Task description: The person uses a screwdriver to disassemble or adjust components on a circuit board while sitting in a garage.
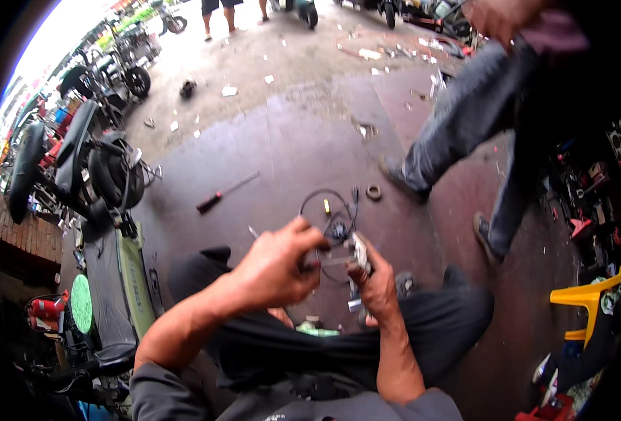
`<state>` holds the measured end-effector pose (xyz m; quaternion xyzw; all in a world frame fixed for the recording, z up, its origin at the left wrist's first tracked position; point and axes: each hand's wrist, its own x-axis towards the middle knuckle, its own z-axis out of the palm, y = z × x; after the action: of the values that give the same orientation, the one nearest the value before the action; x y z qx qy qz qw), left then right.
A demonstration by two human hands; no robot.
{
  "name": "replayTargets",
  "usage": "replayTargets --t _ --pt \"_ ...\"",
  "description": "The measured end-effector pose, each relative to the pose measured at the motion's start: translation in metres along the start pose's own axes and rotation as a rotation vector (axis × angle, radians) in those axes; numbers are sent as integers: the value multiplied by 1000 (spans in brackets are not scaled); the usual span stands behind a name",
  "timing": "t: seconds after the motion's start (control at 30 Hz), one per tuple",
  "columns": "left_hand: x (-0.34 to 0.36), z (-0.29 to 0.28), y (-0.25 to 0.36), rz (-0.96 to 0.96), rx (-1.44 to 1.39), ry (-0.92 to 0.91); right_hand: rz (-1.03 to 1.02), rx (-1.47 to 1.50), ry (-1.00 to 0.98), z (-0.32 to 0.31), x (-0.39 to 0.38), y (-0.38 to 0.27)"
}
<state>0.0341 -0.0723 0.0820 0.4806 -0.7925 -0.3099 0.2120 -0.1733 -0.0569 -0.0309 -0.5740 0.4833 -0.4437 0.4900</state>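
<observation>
One pale blocky part (360,252) in right fingers (378,261).

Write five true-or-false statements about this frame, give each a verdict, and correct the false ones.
1. A screwdriver lies on the floor. True.
2. The right hand is empty. False: it holds a small pale part.
3. A tape roll lies right of the screwdriver. True.
4. The left hand rests flat on the floor. False: it is raised, beside the right hand.
5. Another person's jeans show at right. True.
</observation>
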Motion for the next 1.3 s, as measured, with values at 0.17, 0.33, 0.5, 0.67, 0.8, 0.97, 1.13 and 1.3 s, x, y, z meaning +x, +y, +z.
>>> replayTargets --t 0.17,0.33,0.5,0.67,0.8,0.97,1.13,1.3 --pt "24 12 4 101 -452 188 298 519 -36 1 -4 9" --pt "45 14 16 25 -395 200 355 517 -41 8 -3 -1" --pt "49 12 21 103 -360 279 324 519 -27 8 -1 0" --pt "47 10 20 105 -349 326 279 523 -35 9 -1 3" --pt "48 10 21 80 -331 303 257 529 -21 8 -1 5" --pt "40 11 18 42 -420 331 329 625 -18 4 -3 -1" --pt "12 28 -4 108 -537 453 296 701 -38 3 -1 6" --pt "-3 42 -15 110 -588 427 231 699 -14 7 -2 8"
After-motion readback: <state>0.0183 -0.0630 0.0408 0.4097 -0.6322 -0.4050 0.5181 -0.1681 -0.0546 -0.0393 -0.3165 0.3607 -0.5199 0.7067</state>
